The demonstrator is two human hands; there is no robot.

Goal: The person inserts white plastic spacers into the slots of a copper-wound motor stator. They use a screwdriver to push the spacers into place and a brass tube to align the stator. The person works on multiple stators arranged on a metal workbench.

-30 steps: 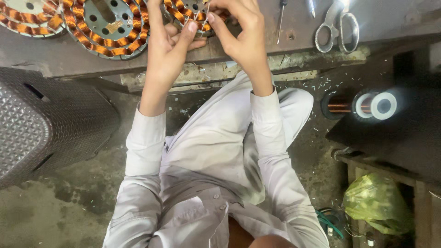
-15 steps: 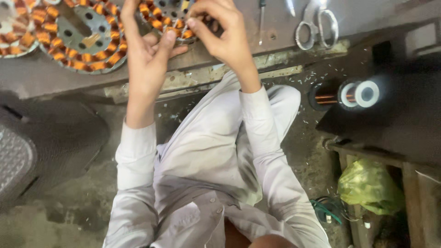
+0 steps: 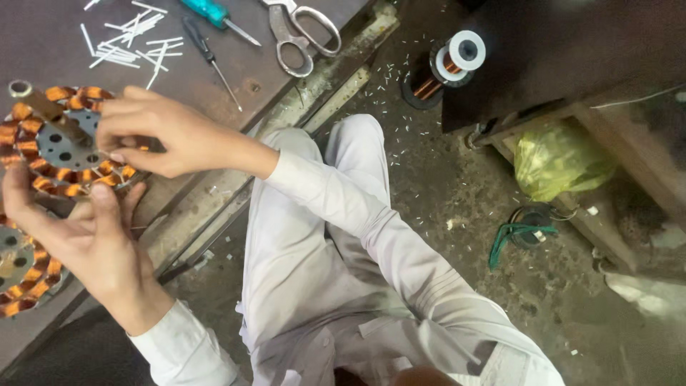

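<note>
Both hands are on the round stator (image 3: 68,146) with its ring of copper-wound coils, which lies at the left end of the dark workbench (image 3: 43,43). Right hand (image 3: 161,136) comes in from the right, fingers curled and pinched down on the stator's near edge, so it's closed on that rim. Left hand (image 3: 86,239) sits below it, thumb raised and pressing toward the coils, fingers spread under the lower rim; whether it truly grips or only steadies the piece, I can't tell. A metal shaft (image 3: 39,107) pokes up at a slant from the stator's middle.

Just below, at the left edge, a second wound stator (image 3: 21,279) peeks in, partly cut off. Further back on the bench, a scatter of thin white strips (image 3: 128,43), a small dark-handled screwdriver (image 3: 207,53), a teal-handled screwdriver (image 3: 214,14) and a pair of metal scissors (image 3: 300,32). Off to the right, a spool of copper wire (image 3: 446,64) lies on its side, and a yellow-green plastic bag (image 3: 561,157) sits beyond it, with a green coil of cord (image 3: 518,232) nearby on the gritty floor.
</note>
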